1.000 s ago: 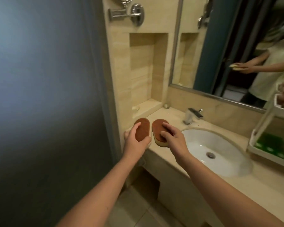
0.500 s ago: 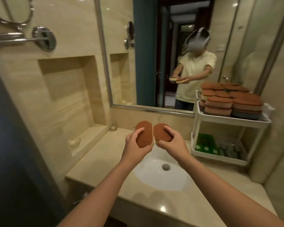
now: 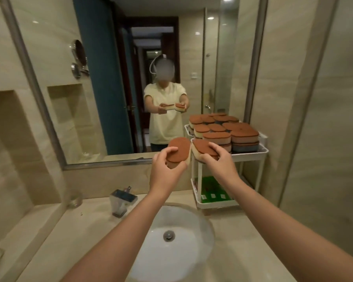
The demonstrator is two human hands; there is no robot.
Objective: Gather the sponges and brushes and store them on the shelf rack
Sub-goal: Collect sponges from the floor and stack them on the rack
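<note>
The left hand (image 3: 167, 166) grips one brown-topped sponge (image 3: 178, 149), with fingers curled over its face and thumb around the edge. The right hand (image 3: 219, 159) pinches a second sponge (image 3: 204, 150) between fingers on top and thumb under the yellow foam. Both are held in the air above the sink (image 3: 171, 247), edges almost touching, at the front left corner of the shelf rack (image 3: 251, 158).

The top tier is already heaped with stacked sponges (image 3: 224, 130), so these two are best laid flat, brown side up, one at a time on the lowest pile, without nudging the taller stacks. Whether any bare floor is left at the back of that tier is hard to tell from this angle.

Half a second ago the rack stood well apart to the right of the hands. Now the view has swung toward it and the right-hand sponge overlaps its corner. A second ago both sponges were at the far left end of the counter (image 3: 245, 241).
</note>
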